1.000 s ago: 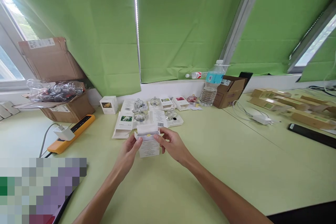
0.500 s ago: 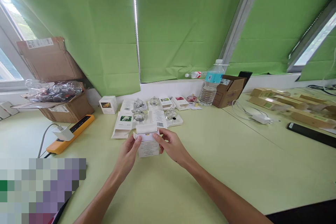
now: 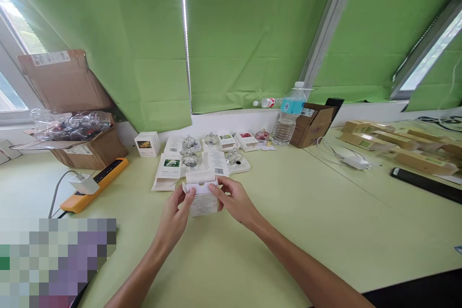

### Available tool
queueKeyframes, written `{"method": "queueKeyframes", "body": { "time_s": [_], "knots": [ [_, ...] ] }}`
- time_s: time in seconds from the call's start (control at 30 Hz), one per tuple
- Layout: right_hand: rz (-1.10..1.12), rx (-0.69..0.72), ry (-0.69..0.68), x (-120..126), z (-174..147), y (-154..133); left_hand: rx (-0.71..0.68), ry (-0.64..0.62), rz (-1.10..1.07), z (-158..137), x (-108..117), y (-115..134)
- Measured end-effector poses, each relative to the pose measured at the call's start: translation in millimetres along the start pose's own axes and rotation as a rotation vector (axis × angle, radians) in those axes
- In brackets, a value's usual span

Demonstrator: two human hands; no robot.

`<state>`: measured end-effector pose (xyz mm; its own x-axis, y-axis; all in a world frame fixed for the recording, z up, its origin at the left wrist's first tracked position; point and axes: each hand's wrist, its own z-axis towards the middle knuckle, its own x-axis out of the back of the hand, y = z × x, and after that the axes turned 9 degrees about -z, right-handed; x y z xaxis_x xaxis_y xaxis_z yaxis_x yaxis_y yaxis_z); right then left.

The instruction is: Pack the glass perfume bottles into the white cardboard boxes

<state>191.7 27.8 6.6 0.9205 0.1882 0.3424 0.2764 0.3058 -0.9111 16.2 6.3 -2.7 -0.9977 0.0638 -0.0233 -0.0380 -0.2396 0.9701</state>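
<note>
A small white carton (image 3: 203,203) stands on the pale green table (image 3: 325,211), its top flaps up and something yellow showing inside. My left hand (image 3: 175,214) grips its left side, thumb on the top edge. My right hand (image 3: 233,199) holds the right side, fingers at the right flap. Just behind lie several flat and boxed white cartons (image 3: 169,166) with flower pictures, and small glass globes (image 3: 190,158) among them.
A water bottle (image 3: 287,118) and an open brown box (image 3: 312,125) stand at the back. On the left are a cardboard box of clear globes (image 3: 77,137), an orange power strip (image 3: 94,183) and a white charger (image 3: 83,184). Long tan boxes (image 3: 393,142) lie far right.
My fingers have shifted slightly on the carton's top flaps, and the yellow thing inside shows less. The view has drifted a little; nothing else moved.
</note>
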Motion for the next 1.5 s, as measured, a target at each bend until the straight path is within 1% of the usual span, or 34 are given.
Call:
{"method": "queueKeyframes", "body": {
  "time_s": [0.4,0.8,1.1,1.5],
  "knots": [
    [-0.005,-0.005,0.005,-1.2,-1.3,0.1,-0.025,0.067,0.154,-3.2,-0.1,-3.5],
    [-0.005,-0.015,0.008,-1.9,-1.1,3.3,0.015,0.097,0.094,-1.6,-2.7,-1.8],
    [0.001,-0.033,0.002,-2.4,-2.2,2.2,0.041,0.07,0.088,-1.0,-2.3,-2.3],
    [-0.005,-0.04,0.008,-3.7,-1.8,3.6,0.033,0.061,0.092,0.6,0.2,-8.1]
  ]
}}
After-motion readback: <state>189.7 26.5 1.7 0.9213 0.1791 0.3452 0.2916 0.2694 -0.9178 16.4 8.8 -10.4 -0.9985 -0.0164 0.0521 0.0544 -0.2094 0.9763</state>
